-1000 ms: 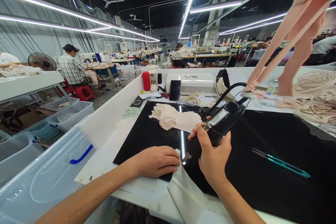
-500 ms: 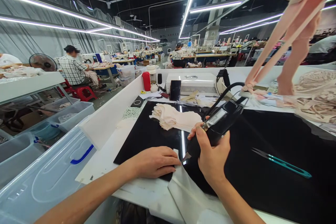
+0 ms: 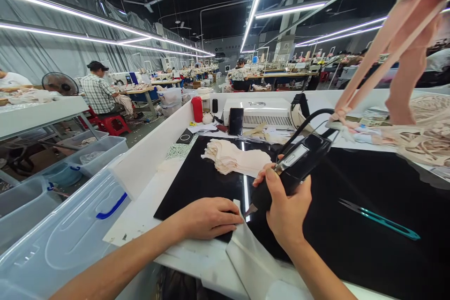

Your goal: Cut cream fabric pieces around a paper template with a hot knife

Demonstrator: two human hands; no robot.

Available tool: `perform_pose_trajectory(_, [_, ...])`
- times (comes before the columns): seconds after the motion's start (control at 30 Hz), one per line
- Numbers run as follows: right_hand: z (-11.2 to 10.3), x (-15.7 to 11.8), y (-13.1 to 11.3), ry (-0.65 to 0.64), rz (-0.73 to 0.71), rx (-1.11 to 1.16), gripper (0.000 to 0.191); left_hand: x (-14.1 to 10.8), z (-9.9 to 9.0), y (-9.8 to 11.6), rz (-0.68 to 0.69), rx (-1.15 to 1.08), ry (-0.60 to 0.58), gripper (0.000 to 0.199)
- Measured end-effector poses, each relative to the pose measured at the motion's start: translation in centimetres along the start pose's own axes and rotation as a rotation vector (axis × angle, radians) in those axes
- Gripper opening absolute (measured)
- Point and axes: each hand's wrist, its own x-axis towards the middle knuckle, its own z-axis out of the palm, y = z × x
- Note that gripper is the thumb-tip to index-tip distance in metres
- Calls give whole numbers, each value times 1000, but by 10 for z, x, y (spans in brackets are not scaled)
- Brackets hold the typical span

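My right hand is wrapped around a black corded hand-held cutter. The cutter tilts down to the left, and its flat metal blade ends just right of my left fingertips. My left hand is at the near edge of the black board, fingers together, holding down the upper end of a thin white fabric piece. This fabric hangs over the front edge towards me. Beyond both hands, a stack of cream fabric pieces lies on the board.
Teal-handled tweezers lie on the board at the right. Pink straps hang at the upper right, near the cutter's cord. A phone leans on a white machine behind. A lidded plastic bin stands at the left; people sit further off.
The view has shifted slightly. The hanging pink straps appear a little further right. Both hands keep nearly the same pose, with the blade still beside the white fabric.
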Motion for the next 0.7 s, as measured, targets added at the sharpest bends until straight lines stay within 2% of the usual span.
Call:
perform_pose_trajectory(0.57, [3, -3, -2, -20, -10, -110, 30, -4, 1, -2, 4, 52, -36, 32])
perform_pose_trajectory(0.7, [1, -2, 0, -8, 5, -144, 35, -4, 1, 0, -6, 50, -39, 31])
